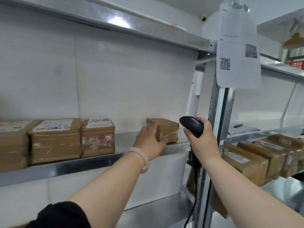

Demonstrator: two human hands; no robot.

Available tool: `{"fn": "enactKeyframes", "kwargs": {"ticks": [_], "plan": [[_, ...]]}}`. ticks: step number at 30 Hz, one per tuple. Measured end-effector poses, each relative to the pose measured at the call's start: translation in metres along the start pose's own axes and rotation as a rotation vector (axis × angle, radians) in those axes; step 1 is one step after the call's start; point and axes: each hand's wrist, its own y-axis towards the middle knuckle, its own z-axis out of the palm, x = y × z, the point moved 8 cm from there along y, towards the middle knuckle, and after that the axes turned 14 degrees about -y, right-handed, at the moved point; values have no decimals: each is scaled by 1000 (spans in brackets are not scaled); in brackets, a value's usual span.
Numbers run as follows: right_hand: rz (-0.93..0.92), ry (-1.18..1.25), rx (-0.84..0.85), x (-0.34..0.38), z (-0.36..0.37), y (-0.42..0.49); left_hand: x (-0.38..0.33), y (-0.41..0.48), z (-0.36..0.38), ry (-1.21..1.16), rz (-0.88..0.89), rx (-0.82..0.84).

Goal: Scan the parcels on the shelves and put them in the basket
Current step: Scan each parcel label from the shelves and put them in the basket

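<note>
A small brown cardboard parcel (167, 129) stands on the metal shelf (69, 167), apart from the others. My left hand (148, 142) grips its left front corner, thumb on top, fingers underneath. My right hand (203, 140) holds a black barcode scanner (191, 126) just right of that parcel, its head lit blue and turned toward the box. Three more taped parcels (56, 140) with white labels stand in a row further left on the same shelf. No basket is in view.
A steel upright (218, 116) with a paper sheet bearing a QR code (236, 63) stands right of my hands. The neighbouring rack holds several brown parcels (256, 158). The scanner's cable (195, 195) hangs down. An upper shelf (115, 18) runs overhead.
</note>
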Motion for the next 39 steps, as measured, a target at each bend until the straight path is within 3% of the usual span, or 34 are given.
{"fn": "enactKeyframes", "kwargs": {"ticks": [12, 20, 26, 33, 35, 39], "plan": [[10, 340, 184, -31, 58, 64, -1, 35, 31, 74, -101, -180], [-32, 621, 217, -16, 45, 29, -19, -2, 0, -224, -126, -469], [-174, 662, 275, 27, 26, -20, -15, -51, -17, -403, -159, -496], [-30, 678, 316, 37, 37, -92, 37, -136, -28, -800, -243, -478], [-19, 676, 338, 42, 42, -120, 46, -165, -27, -801, -271, -444], [-24, 641, 398, 52, 51, -182, 91, -224, -35, -577, -392, -448]]}}
